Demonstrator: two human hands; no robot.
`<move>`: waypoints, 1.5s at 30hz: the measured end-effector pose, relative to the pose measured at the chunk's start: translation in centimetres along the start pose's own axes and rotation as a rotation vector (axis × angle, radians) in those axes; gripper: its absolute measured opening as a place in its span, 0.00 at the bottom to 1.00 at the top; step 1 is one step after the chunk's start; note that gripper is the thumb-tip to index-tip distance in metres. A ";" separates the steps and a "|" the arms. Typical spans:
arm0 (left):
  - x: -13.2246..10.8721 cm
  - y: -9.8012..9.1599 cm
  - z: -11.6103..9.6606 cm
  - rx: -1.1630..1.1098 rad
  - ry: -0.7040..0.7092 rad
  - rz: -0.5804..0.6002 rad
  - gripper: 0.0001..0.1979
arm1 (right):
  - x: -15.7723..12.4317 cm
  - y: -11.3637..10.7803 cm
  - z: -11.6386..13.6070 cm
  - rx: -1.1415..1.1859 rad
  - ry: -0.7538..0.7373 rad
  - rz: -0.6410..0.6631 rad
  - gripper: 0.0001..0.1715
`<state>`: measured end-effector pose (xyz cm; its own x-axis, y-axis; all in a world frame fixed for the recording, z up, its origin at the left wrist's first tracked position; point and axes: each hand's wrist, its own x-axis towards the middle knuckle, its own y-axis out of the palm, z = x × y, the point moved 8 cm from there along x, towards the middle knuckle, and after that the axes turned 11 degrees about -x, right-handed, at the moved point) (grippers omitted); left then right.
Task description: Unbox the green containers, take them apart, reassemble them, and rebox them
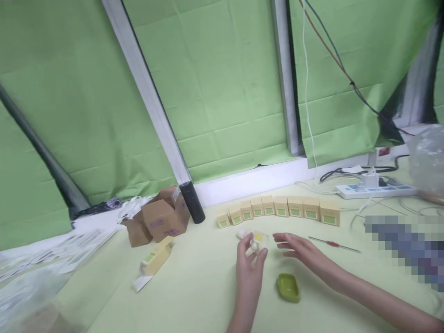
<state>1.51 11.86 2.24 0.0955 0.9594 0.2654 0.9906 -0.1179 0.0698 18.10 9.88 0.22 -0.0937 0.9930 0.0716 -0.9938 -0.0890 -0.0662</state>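
Note:
My left hand (249,268) is closed in a pinch on a small white piece (252,247), right beside a clear little item with a yellow centre (259,237) on the pale table. My right hand (301,252) hovers just to the right of it, fingers stretched out and empty. A green oval lid or dish (288,287) lies on the table between my forearms. Behind my hands stands a curved row of several small tan boxes with green labels (280,210).
An open tan box (157,259) lies on its side at the left, near brown cartons (157,222) and a black cylinder (192,202). A thin red-handled tool (333,244) lies to the right. A power strip (376,189) with cables sits at the back right, and plastic bags lie at the left edge.

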 end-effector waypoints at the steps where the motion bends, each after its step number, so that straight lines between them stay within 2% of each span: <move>1: -0.1 1.7 -1.3 0.065 0.080 0.076 0.20 | 0.2 -0.3 -0.5 0.221 0.070 -0.027 0.21; 3: -0.3 5.0 -3.7 0.240 0.260 0.237 0.19 | 0.3 0.1 -1.2 0.583 0.178 0.008 0.15; 6: -0.8 8.9 -5.2 0.456 0.441 0.466 0.20 | 0.3 0.5 -1.7 0.789 0.243 0.073 0.10; 7: -0.9 9.6 -5.3 0.484 0.460 0.511 0.20 | 0.3 0.4 -1.9 0.791 0.246 0.071 0.09; 9: -0.6 9.6 -5.3 0.463 0.445 0.498 0.19 | 0.3 0.1 -2.3 0.780 0.252 0.056 0.08; 12: 0.8 7.0 -4.1 0.280 0.269 0.303 0.18 | 0.2 -0.4 -3.0 0.741 0.285 0.032 0.04; 15: 2.0 2.9 -0.9 0.119 0.010 0.062 0.20 | 0.0 -1.2 -3.8 0.647 0.305 -0.004 0.08; 17: 2.5 0.4 1.4 0.115 -0.094 -0.017 0.23 | -0.1 -1.8 -4.0 0.565 0.296 -0.034 0.10; 20: 2.6 -2.0 4.1 0.189 -0.150 0.000 0.23 | -0.3 -2.3 -3.7 0.454 0.277 -0.053 0.10; 22: 2.3 -3.2 4.9 0.260 -0.151 -0.016 0.23 | -0.5 -1.9 -3.2 0.395 0.275 -0.016 0.11; 24: 1.5 -4.1 4.3 0.331 -0.123 -0.094 0.24 | -0.7 -1.4 -2.6 0.340 0.276 0.037 0.15; 26: 0.4 -3.6 2.3 0.435 -0.027 -0.104 0.24 | -0.8 -1.2 -2.0 0.282 0.253 0.050 0.18; 27: -0.2 -2.4 1.1 0.492 0.035 -0.023 0.24 | -0.8 -1.3 -1.6 0.259 0.232 0.041 0.19; 28: -0.9 -0.7 0.1 0.547 0.096 0.127 0.23 | -0.8 -1.4 -1.2 0.243 0.207 0.028 0.20; 30: -2.9 3.1 -0.8 0.597 0.143 0.513 0.25 | -0.7 -1.6 -0.6 0.230 0.167 0.016 0.22; 31: -3.9 4.3 -0.8 0.597 0.130 0.657 0.27 | -0.7 -1.7 -0.4 0.233 0.158 0.024 0.23; 32: -4.5 5.0 -0.6 0.591 0.105 0.743 0.27 | -0.7 -1.7 -0.3 0.233 0.154 0.033 0.23; 33: -4.8 5.3 -0.3 0.577 0.074 0.768 0.26 | -0.7 -1.8 -0.3 0.218 0.153 0.033 0.22; 34: -4.6 5.1 0.1 0.546 0.035 0.741 0.24 | -0.7 -2.0 -0.3 0.182 0.155 0.020 0.21; 36: -3.9 4.3 1.4 0.383 -0.080 0.612 0.19 | -0.7 -2.6 -0.4 0.072 0.162 -0.032 0.21; 38: -3.3 3.2 3.0 0.049 -0.238 0.431 0.20 | -0.8 -2.9 -0.3 0.013 0.163 -0.067 0.21; 41: -3.4 2.7 4.9 -0.453 -0.440 0.239 0.26 | -1.0 -2.3 0.2 0.124 0.151 -0.037 0.19; 43: -3.9 2.9 5.6 -0.563 -0.531 0.172 0.28 | -1.3 -1.8 0.6 0.173 0.143 -0.011 0.18; 45: -4.3 2.8 6.0 -0.546 -0.594 0.093 0.31 | -1.5 -1.3 0.8 0.120 0.138 0.010 0.18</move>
<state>4.49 8.96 -4.47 0.3631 0.8972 -0.2513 0.8030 -0.1645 0.5728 19.46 8.42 1.04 -0.1026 0.9925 -0.0662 -0.9936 -0.0992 0.0541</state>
